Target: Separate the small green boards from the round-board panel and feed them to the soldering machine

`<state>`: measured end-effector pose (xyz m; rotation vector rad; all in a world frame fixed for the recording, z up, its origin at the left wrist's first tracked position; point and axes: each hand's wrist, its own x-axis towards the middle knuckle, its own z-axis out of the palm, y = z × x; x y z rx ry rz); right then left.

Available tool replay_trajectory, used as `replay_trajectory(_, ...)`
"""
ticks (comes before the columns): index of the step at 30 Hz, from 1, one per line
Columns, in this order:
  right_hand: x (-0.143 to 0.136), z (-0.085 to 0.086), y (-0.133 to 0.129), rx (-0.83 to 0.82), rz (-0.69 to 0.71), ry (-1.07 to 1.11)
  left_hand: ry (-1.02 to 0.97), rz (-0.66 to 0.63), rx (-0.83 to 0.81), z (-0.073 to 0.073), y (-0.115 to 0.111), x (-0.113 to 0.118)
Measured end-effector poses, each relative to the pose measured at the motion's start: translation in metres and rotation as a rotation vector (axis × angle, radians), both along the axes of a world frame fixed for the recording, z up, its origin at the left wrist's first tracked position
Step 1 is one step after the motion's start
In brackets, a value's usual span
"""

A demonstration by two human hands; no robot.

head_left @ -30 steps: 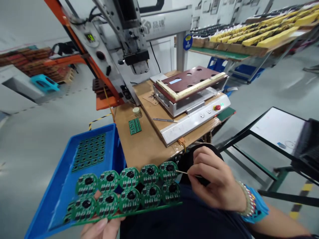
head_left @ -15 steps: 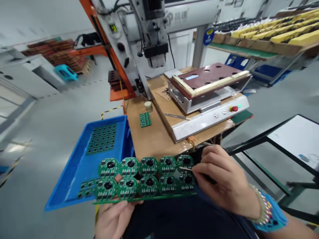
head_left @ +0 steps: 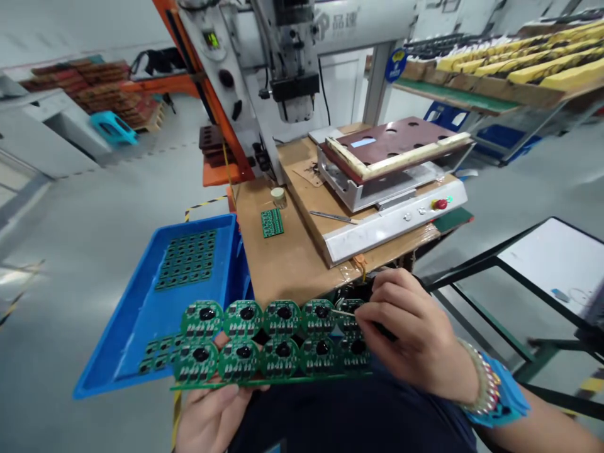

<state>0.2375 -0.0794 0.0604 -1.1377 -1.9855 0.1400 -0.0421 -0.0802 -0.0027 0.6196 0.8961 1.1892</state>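
Note:
A green circuit board panel [head_left: 282, 362] of round boards in two rows lies in front of me, each round carrying a glossy black blob. My left hand [head_left: 212, 412] grips its near left edge from below, thumb on the rim. In a pinch, my right hand [head_left: 408, 333] holds a thin pale stick [head_left: 343, 313] over the right end of the panel. The stick's tip is at the black blob of the fourth round in the far row; whether it touches cannot be told. My right fingers hide part of the last rounds.
To the left, a blue tray [head_left: 117, 302] holds more circuit panels [head_left: 187, 259]. On the brown workbench [head_left: 264, 270] are a small green board [head_left: 272, 223], a small jar [head_left: 278, 197] and tweezers [head_left: 333, 217]. A press machine [head_left: 295, 88] stands behind, its brown fixture plate [head_left: 391, 148] at right.
My right hand has moved slightly left with the stick, whose tip has gone from the fifth round to the fourth in the far row. My left hand keeps its hold on the panel.

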Motion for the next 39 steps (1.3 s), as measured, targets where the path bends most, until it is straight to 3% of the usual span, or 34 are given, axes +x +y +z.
replay_trajectory(13, -0.001, 0.002, -0.002, -0.014, 0.015, -0.003, 0.095, 0.102, -0.080, 0.004, -0.004, 0.007)
replay_trajectory(20, -0.002, 0.002, -0.001, -0.010, -0.002, 0.010, 0.066, 0.015, -0.047, -0.002, -0.003, 0.001)
replay_trajectory(30, -0.007, 0.002, 0.004, 0.003, 0.035, 0.022, 0.113, 0.085, -0.081, 0.005, -0.007, 0.009)
replay_trajectory(39, -0.008, 0.001, 0.002, 0.005, 0.057, 0.023, 0.067, 0.054, -0.069, -0.007, -0.006, -0.002)
